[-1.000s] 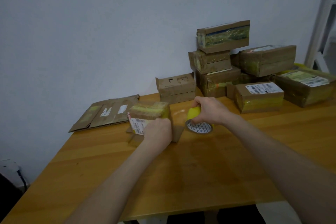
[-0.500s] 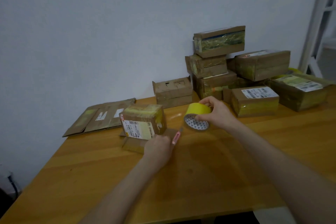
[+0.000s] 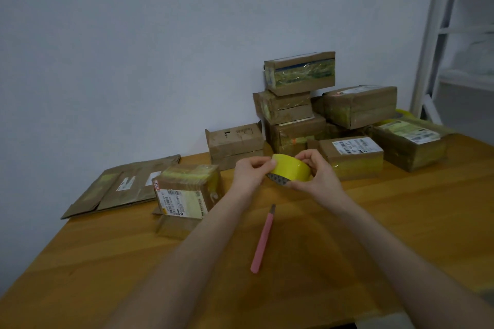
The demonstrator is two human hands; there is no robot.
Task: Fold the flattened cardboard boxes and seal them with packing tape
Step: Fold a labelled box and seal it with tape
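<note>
Both my hands are on the roll of yellow tape, held up off the table at mid-frame. My right hand curls round its right side, and my left hand pinches its left edge with thumb and fingertips, I judge to pick for the loose end.

The roll should be light and stiff, with a slick outer face, so I would hold it by the rim and the core, not by the sticky side. The box left of centre looks like thin, light cardboard that would dent under a hard squeeze. Its taped faces are slippery, so the bare corners are the better hold.

Count: one tape roll, one pink cutter lying below my hands, and one box in progress. The flat cardboard at the left looks like two or three sheets. In the pile of sealed boxes at the upper right I see at least seven.
</note>
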